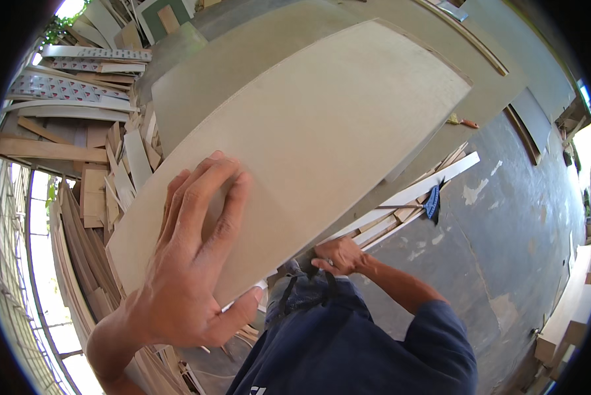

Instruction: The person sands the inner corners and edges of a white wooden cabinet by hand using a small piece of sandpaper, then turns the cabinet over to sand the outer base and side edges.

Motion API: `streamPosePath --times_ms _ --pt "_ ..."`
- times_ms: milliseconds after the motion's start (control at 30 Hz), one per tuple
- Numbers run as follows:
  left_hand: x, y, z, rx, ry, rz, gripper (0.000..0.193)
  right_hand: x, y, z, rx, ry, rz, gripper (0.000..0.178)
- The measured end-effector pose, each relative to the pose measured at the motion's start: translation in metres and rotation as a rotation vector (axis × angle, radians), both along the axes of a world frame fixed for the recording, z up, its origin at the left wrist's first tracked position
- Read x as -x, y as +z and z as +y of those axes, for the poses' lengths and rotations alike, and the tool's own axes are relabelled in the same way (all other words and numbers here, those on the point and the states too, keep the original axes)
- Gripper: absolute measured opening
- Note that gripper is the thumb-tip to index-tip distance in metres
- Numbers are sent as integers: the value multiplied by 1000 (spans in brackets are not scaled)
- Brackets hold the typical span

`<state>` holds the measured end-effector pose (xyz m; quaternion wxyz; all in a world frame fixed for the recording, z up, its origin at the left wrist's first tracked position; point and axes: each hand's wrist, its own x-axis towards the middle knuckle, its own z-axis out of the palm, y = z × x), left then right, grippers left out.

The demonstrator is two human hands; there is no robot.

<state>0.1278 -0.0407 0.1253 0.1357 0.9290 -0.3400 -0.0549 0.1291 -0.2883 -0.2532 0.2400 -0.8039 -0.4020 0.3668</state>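
A large pale flat panel [335, 112] stretches diagonally in front of me, with its near end by my left side. Over that end is my left hand [190, 257], its fingers slightly bent and apart, their tips at the panel's face. The left thumb points out by the panel's lower edge, and I see nothing held in this hand. Close to my waist, just past the same edge, my right hand [340, 255] is closed with its fingers curled. What it grips, if anything, is hidden.
Offcut strips and boards [84, 92] are piled at the left. Long white and wooden strips [407, 194] lie beyond my right hand, with a blue fan-shaped object [432, 204] on them. A brush with an orange handle [468, 123] lies near the panel's right corner.
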Motion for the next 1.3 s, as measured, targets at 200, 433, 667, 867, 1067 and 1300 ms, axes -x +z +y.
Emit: streamPosePath --times_ms 200,433,667,867,1067,1300 --pt "22 6 -17 -93 26 -2 99 -37 3 51 -409 -655 -771 29" --pt "13 -1 -26 2 18 5 94 -40 -70 112 -82 -269 -636 41" --pt "70 24 33 -54 77 29 83 -43 -20 -42 -794 -1408 -268 24" --pt "104 7 99 31 451 -174 68 -172 -44 -259 -342 -2032 -982 29" --pt "115 -13 58 379 1146 17 57 -290 -49 -333 -10 -1826 -745 51" --pt "109 -11 60 83 1003 -167 68 -331 -40 -341 296 -1901 -440 55"
